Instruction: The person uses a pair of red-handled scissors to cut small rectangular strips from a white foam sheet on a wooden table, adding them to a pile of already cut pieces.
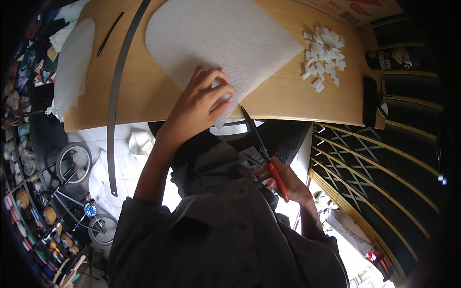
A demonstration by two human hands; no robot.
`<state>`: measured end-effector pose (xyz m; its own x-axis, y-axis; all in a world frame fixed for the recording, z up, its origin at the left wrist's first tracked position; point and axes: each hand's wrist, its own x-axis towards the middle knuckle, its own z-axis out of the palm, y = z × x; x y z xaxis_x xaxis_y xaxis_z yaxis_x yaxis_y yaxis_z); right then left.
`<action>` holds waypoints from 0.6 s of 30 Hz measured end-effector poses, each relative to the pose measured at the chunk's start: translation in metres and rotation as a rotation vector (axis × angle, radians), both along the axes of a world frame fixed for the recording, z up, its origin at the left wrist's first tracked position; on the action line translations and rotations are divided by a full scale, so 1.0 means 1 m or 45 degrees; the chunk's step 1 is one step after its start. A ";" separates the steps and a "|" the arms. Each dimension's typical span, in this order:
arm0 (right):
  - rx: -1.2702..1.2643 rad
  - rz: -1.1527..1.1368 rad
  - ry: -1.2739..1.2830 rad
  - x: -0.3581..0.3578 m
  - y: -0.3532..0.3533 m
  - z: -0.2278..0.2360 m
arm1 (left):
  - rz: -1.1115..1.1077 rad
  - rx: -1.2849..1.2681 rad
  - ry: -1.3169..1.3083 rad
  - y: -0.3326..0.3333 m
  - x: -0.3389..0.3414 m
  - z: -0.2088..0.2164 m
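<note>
Item: white sheet, thin, translucent, foam-like. Lies on the counter; its narrow near corner juts past the front edge.

Item: left hand. Fingers bent, grasping the sheet close to that corner; the underside of the grip is hidden.

Item: right hand. Fingers grasping the scissors by their red-orange handle, below counter level. Dark blades point up and away from the body, tips just beside the sheet's right-hand edge; contact cannot be told. Blades look close together.

Item: small white pieces, a loose heap, right side of the counter, well apart from the blades.

Item: metal ruler, long, grey, left of the sheet, its near end past the counter edge.

Handling notes, by judgement: the step appears to be snipping near the corner. Best done with the overhang kept taut, so the soft sheet does not fold between the blades. Left fingers belong behind the cutting line. Blades should open fully, meet the edge squarely and close in short strokes. Keeping the heap clear of the sheet would help keep the cut edge visible.
</note>
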<state>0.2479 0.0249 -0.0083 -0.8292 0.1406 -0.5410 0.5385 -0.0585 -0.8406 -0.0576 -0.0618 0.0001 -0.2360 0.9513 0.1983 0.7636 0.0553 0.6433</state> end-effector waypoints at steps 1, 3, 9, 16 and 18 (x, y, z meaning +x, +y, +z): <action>0.005 0.003 0.002 0.000 0.000 0.000 | 0.000 0.007 -0.011 -0.001 0.000 -0.002; 0.029 0.007 0.015 0.000 0.000 -0.001 | 0.003 0.025 -0.026 -0.001 0.001 -0.004; 0.088 0.005 0.036 -0.002 0.002 0.001 | 0.015 0.055 -0.041 0.001 0.002 -0.008; -0.005 -0.120 -0.026 -0.004 0.006 0.014 | 0.087 0.138 0.037 0.005 0.010 -0.015; 0.005 -0.129 -0.059 -0.001 0.009 0.016 | 0.119 0.124 0.039 0.007 0.015 -0.014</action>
<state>0.2465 0.0338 0.0077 -0.7848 0.2245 -0.5777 0.5683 -0.1114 -0.8153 -0.0428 -0.0548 -0.0144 -0.3150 0.9015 0.2969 0.7774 0.0656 0.6256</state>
